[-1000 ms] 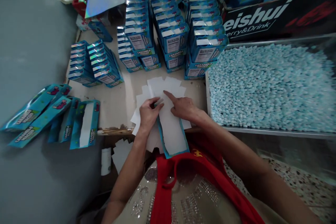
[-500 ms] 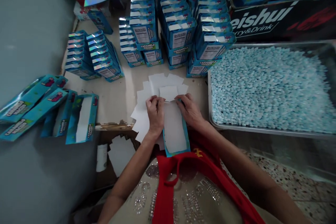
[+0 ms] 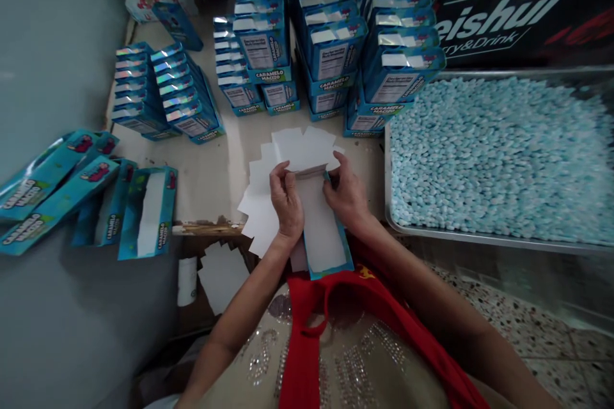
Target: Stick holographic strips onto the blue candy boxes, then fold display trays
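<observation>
A blue candy box [image 3: 327, 243] lies between my hands, its pale inside facing up and its near end by my red apron strap. My left hand [image 3: 286, 201] closes at the far left corner, thumb and fingers on the end flap. My right hand [image 3: 349, 195] pinches the far right corner, with the index finger raised a little. The far end flap [image 3: 311, 170] stands folded up between the two hands. Beneath and left of the box, unfolded white-sided box blanks [image 3: 261, 204] are fanned out on the table.
Stacks of blue boxes [image 3: 330, 54] line the back of the table [image 3: 201, 185]. On the right is a metal tray [image 3: 460, 239] of pale blue candies [image 3: 499, 160], with a black carton [image 3: 508, 22] behind. Open boxes [image 3: 148, 214] lie left; a white cylinder [image 3: 187, 281] sits below the table edge.
The far end flap, lying back flatter before, now stands more upright. Both my hands have shifted slightly at the far corners, and the box has moved a little right.
</observation>
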{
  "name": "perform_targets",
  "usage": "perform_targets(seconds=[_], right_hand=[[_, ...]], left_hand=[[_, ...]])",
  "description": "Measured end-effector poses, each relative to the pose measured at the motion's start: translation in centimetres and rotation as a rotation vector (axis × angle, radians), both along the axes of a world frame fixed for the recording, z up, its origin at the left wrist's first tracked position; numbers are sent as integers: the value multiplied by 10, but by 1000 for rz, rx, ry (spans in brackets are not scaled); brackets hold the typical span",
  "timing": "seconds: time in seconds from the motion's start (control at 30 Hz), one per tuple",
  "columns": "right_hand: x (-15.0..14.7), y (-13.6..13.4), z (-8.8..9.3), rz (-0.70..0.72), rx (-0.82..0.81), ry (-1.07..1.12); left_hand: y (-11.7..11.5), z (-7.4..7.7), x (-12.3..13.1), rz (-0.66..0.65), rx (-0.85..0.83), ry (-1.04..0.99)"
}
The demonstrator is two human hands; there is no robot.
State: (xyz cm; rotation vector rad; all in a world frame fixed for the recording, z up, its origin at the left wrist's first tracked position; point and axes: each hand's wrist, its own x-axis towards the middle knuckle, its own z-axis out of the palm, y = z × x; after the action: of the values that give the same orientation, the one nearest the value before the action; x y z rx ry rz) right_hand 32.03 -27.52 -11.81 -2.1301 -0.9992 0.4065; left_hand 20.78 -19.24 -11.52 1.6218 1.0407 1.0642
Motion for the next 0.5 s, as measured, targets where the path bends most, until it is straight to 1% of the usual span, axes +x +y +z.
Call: perform_targets(seconds=[0.07,0.13,0.23,0.3,0.37,0.5], right_hand=[[4,-3,4,66,-5,-22],[5,-6,8,108,-15,-36],[4,-8,13,102,-64,-32],[5,-6,17,118,-94,-35],[10,-2,24,192,-126,-22],[39,7,50,463,-270,34]], left_hand=[[-2,4,-2,4,4,13],[-4,7,-4,18,-42,9],[-5,6,-7,44,-121,33],[-4,5,-10,22,-127,53],[1,5,-14,-44,-87,76],[19,11,-22,-270,43,241]])
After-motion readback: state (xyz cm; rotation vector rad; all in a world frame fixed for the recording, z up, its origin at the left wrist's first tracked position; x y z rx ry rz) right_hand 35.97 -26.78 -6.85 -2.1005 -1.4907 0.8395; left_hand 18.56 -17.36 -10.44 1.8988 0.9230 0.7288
